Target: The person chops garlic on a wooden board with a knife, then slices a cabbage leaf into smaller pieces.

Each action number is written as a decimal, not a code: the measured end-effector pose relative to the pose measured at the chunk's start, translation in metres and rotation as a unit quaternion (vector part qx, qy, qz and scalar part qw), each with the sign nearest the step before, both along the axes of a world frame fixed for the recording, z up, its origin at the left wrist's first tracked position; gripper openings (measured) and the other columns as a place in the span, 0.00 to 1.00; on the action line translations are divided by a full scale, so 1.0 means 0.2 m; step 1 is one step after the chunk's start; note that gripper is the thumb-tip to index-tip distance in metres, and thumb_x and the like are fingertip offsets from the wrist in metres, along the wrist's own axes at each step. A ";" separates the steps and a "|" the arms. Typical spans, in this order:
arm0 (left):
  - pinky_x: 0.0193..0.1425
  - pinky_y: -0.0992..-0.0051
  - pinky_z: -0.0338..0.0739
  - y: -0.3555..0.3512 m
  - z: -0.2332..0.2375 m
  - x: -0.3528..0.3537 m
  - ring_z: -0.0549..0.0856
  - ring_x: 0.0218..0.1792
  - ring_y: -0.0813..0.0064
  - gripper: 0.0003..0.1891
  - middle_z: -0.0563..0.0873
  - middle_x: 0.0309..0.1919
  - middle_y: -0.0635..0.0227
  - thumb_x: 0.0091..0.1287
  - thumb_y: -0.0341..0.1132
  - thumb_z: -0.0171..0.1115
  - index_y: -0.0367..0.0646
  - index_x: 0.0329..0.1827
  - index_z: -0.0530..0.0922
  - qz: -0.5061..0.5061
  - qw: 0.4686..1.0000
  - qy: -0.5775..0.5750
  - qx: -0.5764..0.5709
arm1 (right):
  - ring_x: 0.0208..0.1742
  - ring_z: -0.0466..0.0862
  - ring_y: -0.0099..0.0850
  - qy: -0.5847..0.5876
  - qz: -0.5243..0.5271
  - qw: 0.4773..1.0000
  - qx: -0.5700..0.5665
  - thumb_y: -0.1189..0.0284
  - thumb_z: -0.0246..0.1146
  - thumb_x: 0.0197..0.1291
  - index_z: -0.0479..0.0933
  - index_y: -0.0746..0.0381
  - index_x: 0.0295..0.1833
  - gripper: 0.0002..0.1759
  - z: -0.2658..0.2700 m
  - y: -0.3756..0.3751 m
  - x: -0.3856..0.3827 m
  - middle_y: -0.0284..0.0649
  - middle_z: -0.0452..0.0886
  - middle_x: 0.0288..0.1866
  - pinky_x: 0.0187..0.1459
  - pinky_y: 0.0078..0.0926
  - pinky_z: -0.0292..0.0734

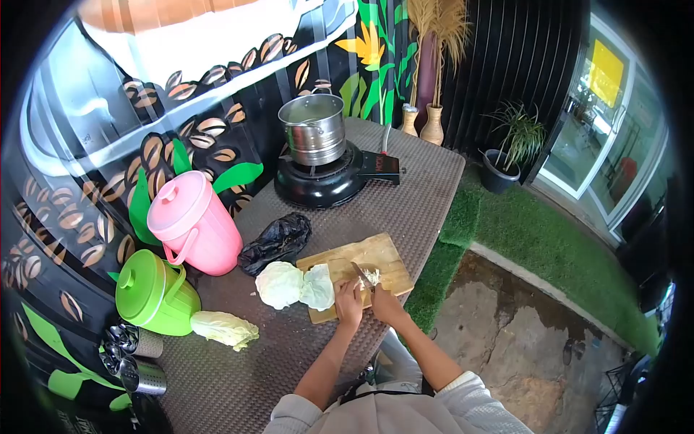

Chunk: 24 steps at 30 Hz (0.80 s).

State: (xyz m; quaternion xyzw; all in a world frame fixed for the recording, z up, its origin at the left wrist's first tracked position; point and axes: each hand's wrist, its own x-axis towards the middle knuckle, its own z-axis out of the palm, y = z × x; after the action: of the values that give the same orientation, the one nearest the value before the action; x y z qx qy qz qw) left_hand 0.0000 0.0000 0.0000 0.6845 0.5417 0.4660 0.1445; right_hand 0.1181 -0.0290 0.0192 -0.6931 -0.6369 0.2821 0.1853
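A wooden cutting board (392, 259) lies near the right edge of the brown woven-pattern table. On it, my right hand (387, 304) is closed around the handle of a knife (360, 273), whose blade points away from me. Shredded cabbage (372, 277) lies beside the blade. My left hand (349, 301) is on the board just left of the knife, its fingers bent; what they press or hold is too small to make out. A pale cabbage head (279, 284) and a loose cabbage leaf (317, 288) rest at the board's left side, the leaf partly over it.
Behind the board are a black plastic bag (276, 242) and a black gas stove (318, 181) bearing a steel pot (314, 134). Pink (204, 228) and green (163, 296) lidded jugs, a leafy cabbage (225, 329) and metal utensil holders (143, 374) stand or lie left.
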 end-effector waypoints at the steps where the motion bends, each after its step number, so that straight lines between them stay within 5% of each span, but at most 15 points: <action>1: 0.54 0.63 0.72 -0.01 0.00 0.00 0.77 0.49 0.57 0.07 0.86 0.40 0.58 0.61 0.26 0.61 0.38 0.41 0.84 -0.003 1.000 0.004 0.003 | 0.45 0.79 0.64 -0.009 -0.020 1.000 0.003 0.69 0.51 0.66 0.63 0.66 0.55 0.16 0.05 -0.05 -0.01 0.68 0.77 0.44 0.46 0.58 0.75; 6: 0.53 0.63 0.73 0.03 -0.06 0.00 0.78 0.47 0.56 0.06 0.86 0.39 0.58 0.60 0.26 0.61 0.36 0.38 0.83 -0.016 0.999 -0.029 0.024 | 0.42 0.80 0.63 -0.019 -0.083 0.996 0.017 0.69 0.49 0.66 0.64 0.68 0.51 0.14 -0.02 -0.07 -0.10 0.67 0.78 0.40 0.42 0.58 0.75; 13: 0.54 0.63 0.73 0.02 -0.05 -0.01 0.79 0.47 0.55 0.06 0.86 0.40 0.58 0.61 0.26 0.60 0.35 0.38 0.83 -0.023 0.999 -0.028 -0.007 | 0.41 0.80 0.65 -0.010 0.015 1.000 -0.018 0.68 0.48 0.68 0.65 0.73 0.48 0.16 0.09 0.04 0.00 0.67 0.79 0.37 0.42 0.56 0.75; 18: 0.56 0.62 0.73 0.03 -0.08 -0.01 0.79 0.49 0.54 0.07 0.86 0.40 0.58 0.61 0.26 0.60 0.35 0.39 0.83 -0.029 0.999 -0.036 -0.009 | 0.44 0.81 0.63 -0.052 -0.068 0.996 0.001 0.69 0.50 0.67 0.65 0.71 0.50 0.15 0.04 -0.06 -0.10 0.67 0.79 0.40 0.44 0.57 0.76; 24: 0.58 0.62 0.72 0.02 -0.03 -0.01 0.79 0.49 0.54 0.07 0.86 0.41 0.58 0.61 0.26 0.59 0.36 0.39 0.83 -0.026 0.999 -0.016 -0.009 | 0.47 0.83 0.57 -0.029 -0.027 0.998 -0.048 0.73 0.54 0.61 0.62 0.71 0.56 0.20 0.11 0.02 -0.07 0.64 0.81 0.41 0.48 0.53 0.78</action>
State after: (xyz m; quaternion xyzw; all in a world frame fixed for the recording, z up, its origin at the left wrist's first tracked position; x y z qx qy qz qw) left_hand -0.0023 0.0034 -0.0052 0.6894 0.5255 0.4681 0.1717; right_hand 0.1044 -0.0247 0.0418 -0.7258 -0.6090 0.2874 0.1402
